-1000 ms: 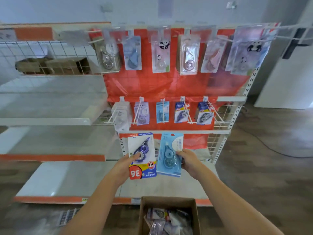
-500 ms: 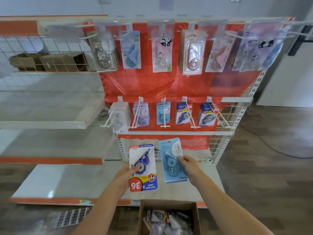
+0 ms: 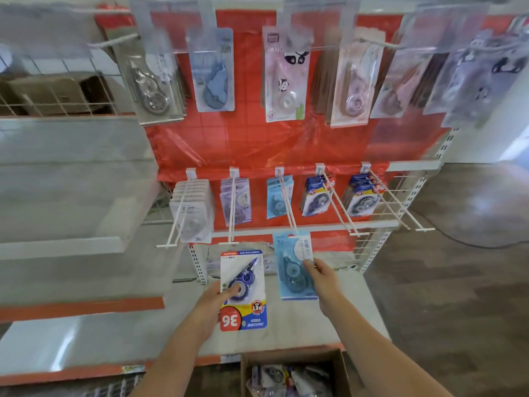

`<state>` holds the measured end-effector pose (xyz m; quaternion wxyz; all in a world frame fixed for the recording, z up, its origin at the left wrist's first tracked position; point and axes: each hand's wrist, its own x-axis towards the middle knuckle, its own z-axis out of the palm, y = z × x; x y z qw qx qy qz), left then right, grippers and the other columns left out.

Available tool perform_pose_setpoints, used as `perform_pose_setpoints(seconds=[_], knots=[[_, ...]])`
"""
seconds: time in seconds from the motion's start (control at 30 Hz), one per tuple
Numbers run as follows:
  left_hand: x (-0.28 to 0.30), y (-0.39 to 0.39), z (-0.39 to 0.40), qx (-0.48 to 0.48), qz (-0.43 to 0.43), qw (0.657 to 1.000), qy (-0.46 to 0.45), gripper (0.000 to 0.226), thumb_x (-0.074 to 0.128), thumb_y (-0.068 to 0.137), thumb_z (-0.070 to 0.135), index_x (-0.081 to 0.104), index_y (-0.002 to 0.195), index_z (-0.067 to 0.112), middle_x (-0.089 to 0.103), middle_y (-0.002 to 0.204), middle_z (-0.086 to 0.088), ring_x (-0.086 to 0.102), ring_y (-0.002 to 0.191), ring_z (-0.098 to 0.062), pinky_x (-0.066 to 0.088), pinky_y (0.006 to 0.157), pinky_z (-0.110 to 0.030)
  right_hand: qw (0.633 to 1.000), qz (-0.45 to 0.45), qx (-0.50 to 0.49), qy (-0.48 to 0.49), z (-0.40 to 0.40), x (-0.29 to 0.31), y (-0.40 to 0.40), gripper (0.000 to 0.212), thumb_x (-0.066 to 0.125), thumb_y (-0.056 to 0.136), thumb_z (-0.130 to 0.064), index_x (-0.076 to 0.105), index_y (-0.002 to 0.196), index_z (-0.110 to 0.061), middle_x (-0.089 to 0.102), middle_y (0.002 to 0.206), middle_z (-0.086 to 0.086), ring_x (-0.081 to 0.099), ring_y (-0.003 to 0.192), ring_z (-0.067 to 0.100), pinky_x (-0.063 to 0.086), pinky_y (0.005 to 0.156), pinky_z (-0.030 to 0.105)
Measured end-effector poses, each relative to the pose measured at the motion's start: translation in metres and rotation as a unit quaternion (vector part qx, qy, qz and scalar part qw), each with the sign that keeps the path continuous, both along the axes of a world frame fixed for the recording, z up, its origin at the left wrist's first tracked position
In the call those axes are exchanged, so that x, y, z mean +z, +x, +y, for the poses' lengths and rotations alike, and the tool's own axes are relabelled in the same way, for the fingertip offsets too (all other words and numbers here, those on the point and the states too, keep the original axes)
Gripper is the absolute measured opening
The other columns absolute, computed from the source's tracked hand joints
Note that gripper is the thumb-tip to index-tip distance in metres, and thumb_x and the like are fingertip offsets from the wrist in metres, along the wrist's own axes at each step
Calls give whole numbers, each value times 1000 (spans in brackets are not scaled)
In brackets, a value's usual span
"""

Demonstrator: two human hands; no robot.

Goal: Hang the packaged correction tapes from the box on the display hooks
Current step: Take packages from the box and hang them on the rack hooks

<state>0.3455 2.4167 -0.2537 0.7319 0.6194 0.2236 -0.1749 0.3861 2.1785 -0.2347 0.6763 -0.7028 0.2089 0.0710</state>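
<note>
While the left hand (image 3: 213, 300) grips an upside-down white-and-blue pack (image 3: 243, 290), the right hand (image 3: 322, 277) pinches a light-blue pack (image 3: 293, 265), its top seemingly touching a hook (image 3: 287, 206).

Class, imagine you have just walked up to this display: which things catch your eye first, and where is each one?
First, the red backing sheet behind the middle of the rack, with rows of packaged tapes hanging in front of it. Next, low in the centre, the left hand holds an upside-down white and blue pack, while the right hand holds a light blue pack up at the tip of a lower hook.
</note>
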Motion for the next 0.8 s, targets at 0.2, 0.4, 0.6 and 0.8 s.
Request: perform_pose_setpoints(seconds=[0.2, 0.4, 0.6, 0.8], knots=[[-14, 22, 4, -31, 34, 999, 1, 32, 71, 83, 22, 61, 112, 12, 73, 99, -13, 70, 92, -35, 53, 90, -52, 999, -19, -29, 3, 2, -6, 10, 14, 58, 94, -16, 62, 81, -15, 66, 91, 10, 63, 89, 25, 52, 76, 35], [-18, 34, 5, -60, 41, 997, 2, 31, 70, 84, 24, 60, 111, 13, 73, 99, -13, 70, 92, -35, 53, 90, -53, 999, -17, -48, 3, -2, -9, 23, 11, 59, 94, -17, 65, 85, -15, 69, 92, 11, 66, 88, 25, 55, 78, 37], [-29, 36, 7, -67, 64, 996, 12, 32, 70, 84, 26, 60, 111, 11, 74, 96, -13, 71, 89, -34, 55, 87, -49, 997, -4, -67, -28, 5, -14, 78, 12, 63, 90, -14, 69, 97, -8, 67, 92, 11, 61, 84, 23, 50, 68, 29], [-37, 39, 19, -77, 86, 992, 40, 63, 86, 63, 41, 62, 113, 11, 73, 101, -13, 71, 93, -32, 52, 93, -50, 995, -8, -43, -89, 17, -17, 146, 24, 59, 91, -19, 61, 69, -12, 58, 71, 8, 54, 76, 22, 42, 72, 32]])
